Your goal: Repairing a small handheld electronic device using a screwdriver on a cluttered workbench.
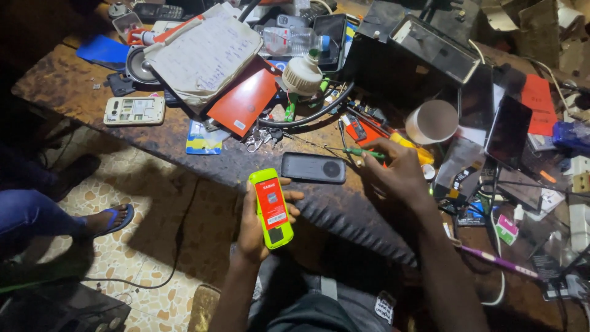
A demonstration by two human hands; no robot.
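Cluttering the dark table (203, 161): phones, notebook (203, 55), cup (432, 121). Left hand (258, 221) grips a green phone (271, 208); right hand (393, 175) pinches a screwdriver (364, 152). Patterned tile floor (141, 246).

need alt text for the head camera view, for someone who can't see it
A person's left hand holds a bright green phone, back cover off, showing a red battery, while the right hand grips a green-handled screwdriver on a cluttered workbench. A dark phone back cover lies between the hands.
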